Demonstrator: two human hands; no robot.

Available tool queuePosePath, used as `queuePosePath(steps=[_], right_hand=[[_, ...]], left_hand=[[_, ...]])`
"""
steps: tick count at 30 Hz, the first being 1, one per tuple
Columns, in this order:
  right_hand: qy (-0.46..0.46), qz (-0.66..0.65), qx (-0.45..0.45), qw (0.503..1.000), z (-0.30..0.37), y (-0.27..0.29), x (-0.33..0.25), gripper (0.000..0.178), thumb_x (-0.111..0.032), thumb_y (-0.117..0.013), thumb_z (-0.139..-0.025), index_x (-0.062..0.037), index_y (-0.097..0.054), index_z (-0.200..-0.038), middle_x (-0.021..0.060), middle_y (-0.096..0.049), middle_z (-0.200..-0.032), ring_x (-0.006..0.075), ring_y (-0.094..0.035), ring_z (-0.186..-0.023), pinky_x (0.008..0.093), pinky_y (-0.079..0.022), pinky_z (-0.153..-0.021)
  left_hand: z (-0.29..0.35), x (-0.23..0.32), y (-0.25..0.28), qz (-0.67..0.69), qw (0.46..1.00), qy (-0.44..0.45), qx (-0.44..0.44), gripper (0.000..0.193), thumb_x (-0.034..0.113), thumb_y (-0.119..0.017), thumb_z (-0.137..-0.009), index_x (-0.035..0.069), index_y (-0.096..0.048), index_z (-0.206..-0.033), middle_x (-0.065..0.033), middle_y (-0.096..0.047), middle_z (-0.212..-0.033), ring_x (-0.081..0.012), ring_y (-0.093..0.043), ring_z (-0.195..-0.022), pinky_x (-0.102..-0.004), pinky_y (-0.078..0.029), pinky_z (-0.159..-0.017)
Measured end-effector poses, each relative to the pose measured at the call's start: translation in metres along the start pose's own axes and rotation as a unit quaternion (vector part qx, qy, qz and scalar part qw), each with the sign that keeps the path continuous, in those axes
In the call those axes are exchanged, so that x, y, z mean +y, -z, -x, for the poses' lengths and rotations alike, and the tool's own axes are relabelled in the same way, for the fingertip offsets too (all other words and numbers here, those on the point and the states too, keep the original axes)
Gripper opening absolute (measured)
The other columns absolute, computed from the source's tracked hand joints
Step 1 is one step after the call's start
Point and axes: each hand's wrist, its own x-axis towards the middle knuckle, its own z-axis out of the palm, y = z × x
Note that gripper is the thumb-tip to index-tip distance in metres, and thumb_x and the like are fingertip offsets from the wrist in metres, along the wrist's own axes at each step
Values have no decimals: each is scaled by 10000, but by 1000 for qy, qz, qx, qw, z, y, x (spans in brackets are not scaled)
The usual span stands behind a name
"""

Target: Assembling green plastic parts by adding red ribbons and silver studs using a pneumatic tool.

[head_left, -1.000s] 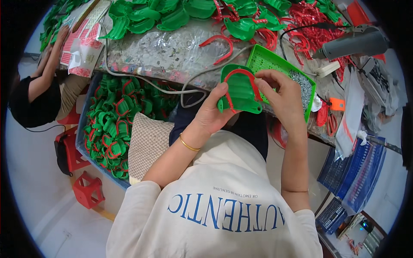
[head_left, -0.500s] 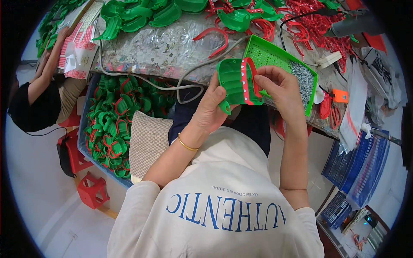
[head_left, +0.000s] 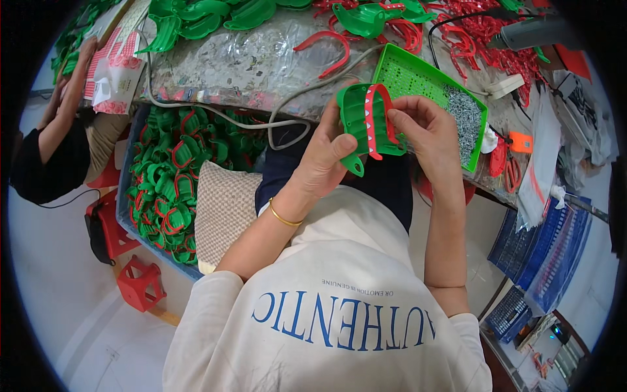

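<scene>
My left hand (head_left: pixel 320 160) is closed round a green plastic shell-like piece (head_left: pixel 353 117), its thumb on the near edge beside a small tab with a hole. A curved red strip with white triangular teeth (head_left: pixel 369 121) lies across the green piece near its right end. Thumb and fingers of my right hand (head_left: pixel 428 134) pinch at the right side of this strip; whether something small is also between the fingertips cannot be made out. Just beyond my right hand, a bright green tray (head_left: pixel 400 75) holds many small metal screws (head_left: pixel 462 117).
A blue tub (head_left: pixel 124 212) full of green-and-red pieces (head_left: pixel 166 189) stands left of my lap, beside a checked cushion (head_left: pixel 222 212). Green shells (head_left: pixel 196 19), red strips (head_left: pixel 326 52) and a grey cable (head_left: pixel 287 108) lie on the worktable. A co-worker's hand (head_left: pixel 86 51) is at far left.
The green piece has tilted in my left hand and the red strip stands more edge-on. My right hand stays at the strip. The view has shifted slightly.
</scene>
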Motion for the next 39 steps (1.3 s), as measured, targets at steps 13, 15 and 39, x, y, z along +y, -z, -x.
queuePosePath(steps=[13,15,39], right_hand=[[9,97,46,994,3,-9,-1,127,-70,-650,-845,15,-637,-939,7,-638,-787,42,-560,-666,188,-439,-602],[3,87,42,995,2,-9,0,125,-66,-650,-843,14,-639,-939,4,-640,-792,40,-560,-667,189,-440,-604],[-25,19,28,999,2,-8,18,135,-66,-646,-855,15,-623,-961,18,-637,-834,62,-577,-712,204,-472,-668]], left_hand=[[-1,0,-1,-54,998,-24,-2,928,180,-787,-706,115,-239,-1453,-60,-401,-1369,-189,-397,-1258,-323,-324,-1049],[-1,0,0,-57,998,-19,2,922,166,-780,-708,115,-239,-1452,-63,-403,-1367,-190,-397,-1257,-322,-324,-1049],[3,1,-1,-61,998,-3,14,907,139,-767,-710,105,-242,-1449,-85,-416,-1357,-191,-409,-1241,-330,-335,-1043]])
